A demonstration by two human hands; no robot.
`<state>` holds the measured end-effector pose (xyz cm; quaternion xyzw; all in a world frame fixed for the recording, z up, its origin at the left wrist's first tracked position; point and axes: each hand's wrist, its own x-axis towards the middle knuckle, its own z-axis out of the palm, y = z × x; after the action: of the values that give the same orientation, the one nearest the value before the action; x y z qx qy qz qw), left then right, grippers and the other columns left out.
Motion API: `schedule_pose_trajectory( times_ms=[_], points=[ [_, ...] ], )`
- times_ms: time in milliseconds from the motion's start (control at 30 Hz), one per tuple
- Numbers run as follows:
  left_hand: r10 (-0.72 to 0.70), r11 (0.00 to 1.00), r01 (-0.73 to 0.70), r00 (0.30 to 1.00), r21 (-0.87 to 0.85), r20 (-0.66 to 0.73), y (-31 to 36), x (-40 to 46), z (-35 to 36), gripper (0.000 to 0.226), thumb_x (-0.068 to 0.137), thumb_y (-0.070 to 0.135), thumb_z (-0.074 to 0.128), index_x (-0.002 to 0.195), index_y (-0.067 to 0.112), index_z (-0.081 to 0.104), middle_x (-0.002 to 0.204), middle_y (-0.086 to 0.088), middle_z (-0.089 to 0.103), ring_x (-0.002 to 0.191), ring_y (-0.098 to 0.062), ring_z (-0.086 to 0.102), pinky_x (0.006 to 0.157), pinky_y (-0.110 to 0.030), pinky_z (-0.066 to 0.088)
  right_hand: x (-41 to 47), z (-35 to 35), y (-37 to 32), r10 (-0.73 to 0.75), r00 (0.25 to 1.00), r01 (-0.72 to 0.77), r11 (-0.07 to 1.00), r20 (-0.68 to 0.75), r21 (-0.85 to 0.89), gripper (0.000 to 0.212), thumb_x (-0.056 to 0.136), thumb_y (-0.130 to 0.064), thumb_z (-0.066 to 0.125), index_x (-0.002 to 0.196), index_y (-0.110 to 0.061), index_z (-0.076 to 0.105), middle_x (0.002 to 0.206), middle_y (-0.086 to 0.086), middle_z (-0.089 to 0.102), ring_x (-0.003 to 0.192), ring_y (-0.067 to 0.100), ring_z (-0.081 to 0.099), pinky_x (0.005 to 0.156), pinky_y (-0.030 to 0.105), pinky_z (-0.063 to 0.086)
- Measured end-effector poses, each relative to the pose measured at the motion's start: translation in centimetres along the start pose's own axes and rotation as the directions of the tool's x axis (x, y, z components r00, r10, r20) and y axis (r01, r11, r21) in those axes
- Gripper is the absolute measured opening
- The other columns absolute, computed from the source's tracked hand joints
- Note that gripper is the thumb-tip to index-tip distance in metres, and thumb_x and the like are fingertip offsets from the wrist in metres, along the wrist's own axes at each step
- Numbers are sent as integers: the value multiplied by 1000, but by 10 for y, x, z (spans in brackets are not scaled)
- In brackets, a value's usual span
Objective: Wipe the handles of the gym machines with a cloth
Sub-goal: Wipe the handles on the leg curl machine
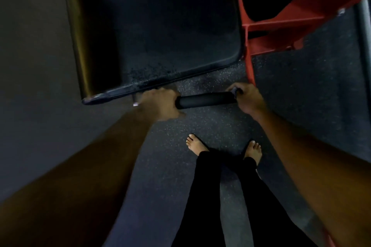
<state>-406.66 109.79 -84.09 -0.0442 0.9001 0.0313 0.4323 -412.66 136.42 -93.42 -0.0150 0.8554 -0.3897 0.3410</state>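
Black foam handle (206, 100) was held level between both hands. Left hand (158, 105) was curled round its left end, blurred. Right hand (248, 98) was closed on right end, small grey piece pinched, perhaps cloth. Red frame (281, 26) rose beyond right hand.

Both hands (160, 104) (248, 98) on black handle (206, 100)

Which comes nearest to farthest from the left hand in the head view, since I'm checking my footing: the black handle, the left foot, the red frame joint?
1. Black handle: gripped by the left hand at its end.
2. Left foot: on the floor, below and right.
3. Red frame joint: upper right, farthest.
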Motion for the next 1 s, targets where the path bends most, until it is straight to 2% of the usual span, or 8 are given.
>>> schedule_pose_trajectory(
  times_ms=[67, 167, 267, 400, 633, 800, 933, 1000],
  points=[
    [-48, 999, 47, 998, -23, -35, 10, 4, 1, 45, 81, 68, 69, 109, 32, 69, 80, 11, 61, 77, -12, 60, 71, -32, 44, 8, -4, 10, 14, 1000, -13, 997, 17, -75, 32, 104, -10, 43, 97, -26, 70, 95, -4, 66, 69, -1, 56, 54, 13, 39],
    [-63, 997, 63, 998, -36, 0, 10, 13, -1, 38, 84, 65, 69, 97, 29, 66, 77, 9, 61, 69, -8, 57, 64, -30, 41, 21, -9, 13, 16, 998, 1, 972, 67, -234, 32, 104, -12, 41, 107, -23, 70, 107, 9, 70, 85, 23, 68, 62, 26, 49],
    [-41, 999, 42, 999, -35, 18, 6, 11, -4, 34, 85, 63, 68, 98, 31, 66, 75, 10, 60, 66, -5, 55, 55, -27, 36, 29, -3, -4, 83, 984, -9, 908, 157, -418, 32, 104, -10, 43, 132, -4, 56, 132, 21, 58, 121, 36, 57, 98, 42, 47],
    [-30, 998, 32, 999, -61, 29, 6, 12, -3, 33, 85, 62, 69, 97, 31, 66, 75, 8, 64, 68, -9, 61, 59, -28, 42, 29, 2, -14, -13, 944, 247, 693, 331, -677, 34, 104, -12, 39, 134, -2, 53, 137, 19, 53, 128, 35, 51, 106, 43, 42],
    [-26, 997, 30, 998, -64, 53, 7, 14, -4, 33, 84, 60, 68, 96, 30, 66, 76, 7, 66, 70, -10, 64, 62, -29, 48, 12, 17, -58, -244, 885, 412, 809, 397, -419, 29, 106, -14, 33, 105, -13, 61, 109, 8, 57, 106, 25, 53, 85, 33, 38],
    [-11, 994, 21, 995, -104, 101, 6, 16, -6, 25, 86, 57, 71, 96, 36, 62, 74, 9, 64, 68, -8, 62, 61, -28, 45, -17, 28, -43, -467, 864, 493, 860, 186, -133, 29, 107, -24, 35, 109, -12, 60, 94, 0, 58, 79, 11, 56, 64, 21, 39],
    [0, 994, 10, 996, -111, 84, 4, 17, -5, 24, 85, 56, 72, 90, 37, 60, 72, 10, 64, 67, -7, 61, 62, -28, 45, 9, 12, -34, -204, 918, 273, 947, 339, -168, 25, 108, -22, 37, 119, -20, 60, 106, 16, 67, 89, 27, 64, 77, 36, 53],
    [7, 993, 4, 996, -122, 88, 3, 16, -5, 23, 84, 54, 73, 90, 34, 62, 72, 9, 64, 66, -7, 62, 60, -26, 45, 38, -5, -34, 39, 918, 21, 989, 394, -148, 34, 108, -21, 40, 134, -8, 57, 137, 21, 57, 114, 26, 56, 83, 15, 43]
  ],
)
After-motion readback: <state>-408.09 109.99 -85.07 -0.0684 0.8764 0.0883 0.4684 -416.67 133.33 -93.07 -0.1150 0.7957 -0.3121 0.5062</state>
